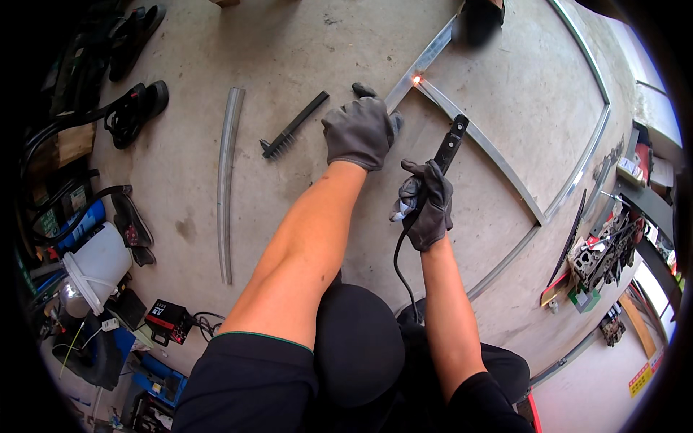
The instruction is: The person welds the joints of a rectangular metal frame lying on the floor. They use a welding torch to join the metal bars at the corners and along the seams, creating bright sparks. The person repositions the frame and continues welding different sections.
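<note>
My left hand [359, 130], in a grey glove, grips a flat silver metal bar [432, 53]. A bright orange glow shows where this bar meets a second bar [502, 164] that runs down to the right. My gloved right hand [424, 198] is closed on a black electrode holder [452, 138] with a cable hanging from it; a thin rod seems to reach from its tip toward the glow. Left of my left hand lies a black wire brush [296, 123].
A loose metal strip [231, 166] lies at left, near sandals [138, 112], a white bucket [96, 266] and a red-black machine [168, 321]. Longer metal bars [585, 56] curve along the right, beside piled hardware [603, 252]. A dark shoe [479, 20] is at the top.
</note>
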{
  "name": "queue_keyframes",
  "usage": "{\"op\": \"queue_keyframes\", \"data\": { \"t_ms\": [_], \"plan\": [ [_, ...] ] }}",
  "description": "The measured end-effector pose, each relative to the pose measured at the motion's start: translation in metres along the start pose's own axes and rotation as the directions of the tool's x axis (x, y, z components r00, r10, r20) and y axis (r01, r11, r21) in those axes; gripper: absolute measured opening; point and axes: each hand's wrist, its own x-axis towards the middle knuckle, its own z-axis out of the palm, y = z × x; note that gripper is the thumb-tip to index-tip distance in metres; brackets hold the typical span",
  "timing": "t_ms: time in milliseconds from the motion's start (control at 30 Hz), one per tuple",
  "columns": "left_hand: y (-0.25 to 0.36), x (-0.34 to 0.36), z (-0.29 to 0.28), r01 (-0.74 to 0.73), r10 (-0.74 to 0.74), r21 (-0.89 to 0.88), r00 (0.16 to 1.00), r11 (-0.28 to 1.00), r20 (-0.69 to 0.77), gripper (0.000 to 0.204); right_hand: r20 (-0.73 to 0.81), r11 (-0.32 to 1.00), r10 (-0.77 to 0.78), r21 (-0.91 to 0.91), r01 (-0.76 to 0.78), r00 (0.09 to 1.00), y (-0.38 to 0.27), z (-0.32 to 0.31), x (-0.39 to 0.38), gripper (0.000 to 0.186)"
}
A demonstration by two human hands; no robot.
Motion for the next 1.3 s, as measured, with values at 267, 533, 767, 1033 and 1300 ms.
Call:
{"op": "queue_keyframes", "data": {
  "t_ms": [267,533,767,1033,1300],
  "plan": [
    [0.000,0.001,-0.003,0.003,-0.003,0.019,0.999,1.000,0.044,0.046,-0.019,1.000,0.031,-0.002,-0.031,0.999,0.003,0.000,0.004,0.057],
    [0.000,0.003,-0.009,0.037,-0.036,-0.001,0.988,0.999,0.150,0.047,0.032,0.999,-0.035,0.008,0.035,0.999,-0.003,-0.004,-0.004,0.058],
    [-0.001,-0.002,0.001,-0.028,0.030,0.042,0.997,0.999,-0.064,0.047,0.023,0.999,-0.008,-0.034,0.009,1.000,-0.001,-0.008,0.003,0.059],
    [0.000,-0.002,0.002,-0.042,0.049,0.061,0.992,0.997,-0.120,0.047,0.014,0.999,0.037,0.004,-0.037,0.999,0.003,-0.006,0.005,0.056],
    [0.000,-0.002,0.000,0.133,-0.131,-0.101,0.991,0.986,0.027,0.053,0.020,1.000,-0.006,-0.020,0.006,1.000,0.002,-0.003,0.001,0.056]
  ]
}}
